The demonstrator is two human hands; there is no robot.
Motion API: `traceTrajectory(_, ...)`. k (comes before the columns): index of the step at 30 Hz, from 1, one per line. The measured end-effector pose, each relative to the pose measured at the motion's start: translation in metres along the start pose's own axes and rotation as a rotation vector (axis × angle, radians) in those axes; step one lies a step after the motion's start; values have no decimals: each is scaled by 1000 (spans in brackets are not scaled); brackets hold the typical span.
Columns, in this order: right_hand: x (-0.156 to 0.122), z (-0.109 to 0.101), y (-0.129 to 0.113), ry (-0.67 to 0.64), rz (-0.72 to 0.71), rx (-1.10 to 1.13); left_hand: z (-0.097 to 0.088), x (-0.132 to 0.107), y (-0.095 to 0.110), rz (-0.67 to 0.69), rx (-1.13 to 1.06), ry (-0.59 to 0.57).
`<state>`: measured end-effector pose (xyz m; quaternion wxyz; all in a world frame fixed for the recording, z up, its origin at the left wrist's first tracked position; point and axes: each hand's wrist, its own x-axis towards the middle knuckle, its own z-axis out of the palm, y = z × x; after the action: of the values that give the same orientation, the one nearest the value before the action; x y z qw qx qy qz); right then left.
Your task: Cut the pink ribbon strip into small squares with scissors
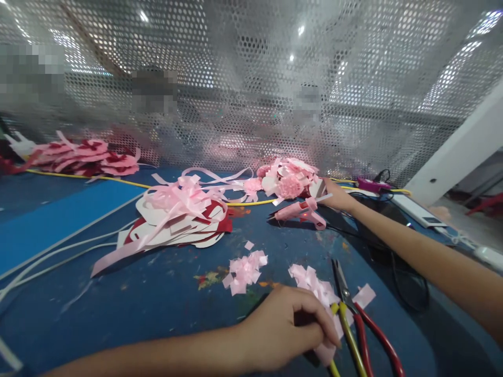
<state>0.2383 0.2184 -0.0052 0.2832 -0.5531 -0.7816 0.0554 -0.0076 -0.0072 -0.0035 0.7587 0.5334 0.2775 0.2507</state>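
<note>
The pink ribbon scraps (312, 281), lower right of centre, look light, soft and slippery, best pinched by an edge; the left hand (288, 324) curls over them, the right hand (335, 196) meets the flower pile (290, 184) near centre, and I can't tell what either grips.

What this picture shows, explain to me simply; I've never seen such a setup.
There is no machine: these are a person's bare hands. The one picture comes from a camera worn on the head, looking forward and down. On the blue table lie pink ribbons over white and red cut-outs, a pink glue gun, pliers and one cluster of pink pieces. The left hand curls over another cluster, by the pliers; whether it grips anything is hard to tell. The right hand is at the far pink pile, fingers hidden, so its hold cannot be told.
</note>
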Motion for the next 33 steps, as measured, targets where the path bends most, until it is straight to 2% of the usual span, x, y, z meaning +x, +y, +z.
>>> traceTrajectory(4, -3, -3, 0, 43, 2, -30, 0, 0, 2, 9, 50, 20)
traceTrajectory(9, 6, -40, 0, 97, -23, -72, -1, 1, 0, -5, 38, 3)
traceTrajectory(11, 14, -58, -2, 184, -30, -87, -1, 2, -2, -14, 33, -5)
traceTrajectory(13, 26, -70, -7, 346, -15, -110, -1, 2, -2, -23, 31, -10)
traceTrajectory(15, 42, -71, -15, 466, -17, -131, -1, 2, -1, -20, 48, -3)
traceTrajectory(16, 50, -67, -19, 483, -40, -139, -1, 1, 0, -13, 60, 6)
traceTrajectory(18, 64, -52, -28, 325, -188, -168, 0, 0, 2, 4, 82, 30)
traceTrajectory(20, 72, -33, -35, 169, -270, -163, 1, 0, 3, 18, 84, 40)
traceTrajectory(22, 73, -17, -38, 85, -325, -153, 1, -1, 2, 12, 55, 31)
traceTrajectory(28, 63, -4, -33, 19, -414, -142, 0, 1, 0, -13, -9, 1)
traceTrajectory(33, 77, 10, -43, -2, -452, -142, -2, 2, 1, -13, 42, 20)
